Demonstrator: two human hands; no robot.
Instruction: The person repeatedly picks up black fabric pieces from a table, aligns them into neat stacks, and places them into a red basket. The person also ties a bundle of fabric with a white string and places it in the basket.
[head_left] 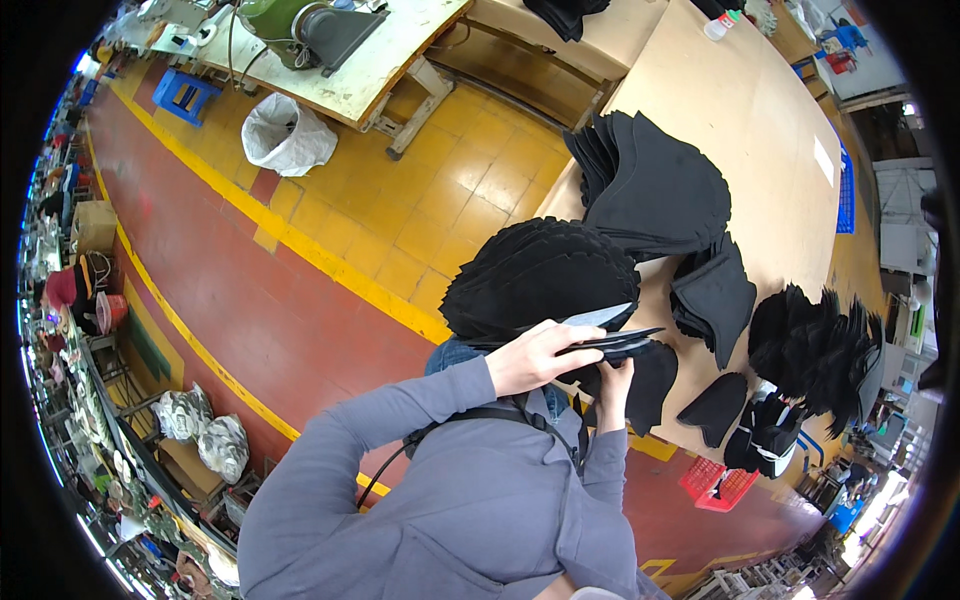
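A small stack of dark cut fabric pieces (632, 340), with a grey one tilted up at the top, is held just in front of my body. My left hand (528, 358) grips its left end, fingers pressed along the top. From below, my right hand (614, 384) pinches the right side, its fingers partly hidden by the cloth. Right behind my hands lies a large fanned pile of black fabric pieces (540, 275). Another black pile (665, 185) rests farther back, with a smaller folded-looking stack (715, 295) to its right.
The pale worktable (745, 110) carries more black piles (815, 345) at the right and a single black piece (713, 408). A red basket (720, 484) stands below its near edge. Across the floor are a machine table (340, 85), a white sack (285, 135) and a blue stool (185, 97).
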